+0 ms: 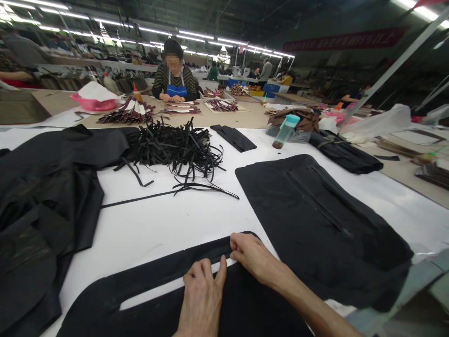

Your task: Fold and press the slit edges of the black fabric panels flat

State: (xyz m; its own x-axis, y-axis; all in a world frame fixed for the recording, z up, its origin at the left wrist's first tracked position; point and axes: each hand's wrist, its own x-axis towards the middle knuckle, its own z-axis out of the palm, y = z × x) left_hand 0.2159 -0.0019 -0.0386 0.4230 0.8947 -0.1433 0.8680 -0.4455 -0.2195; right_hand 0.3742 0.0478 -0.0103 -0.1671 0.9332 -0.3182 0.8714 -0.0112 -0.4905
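Observation:
A black fabric panel (154, 267) with rounded corners lies on the white tabletop in front of me. Along it runs a long narrow white band (150, 295) that looks like a slot with the tabletop showing through. My left hand (201, 297) presses on the panel beside this band, its fingers bent and its thumb apart from them. At the band's right end, my right hand (254, 257) pinches the black fabric between thumb and curled fingers. The pinched edge itself is mostly hidden. To the right, a second black panel (315, 224) with two long slits lies flat.
Black fabric (45, 206) is heaped at the left. Behind the work lies a tangled pile of black strips (175, 150), near a folded black piece (234, 137). A bottle with a turquoise lid (286, 131) stands farther back. Across the table sits a person in a blue apron (176, 90).

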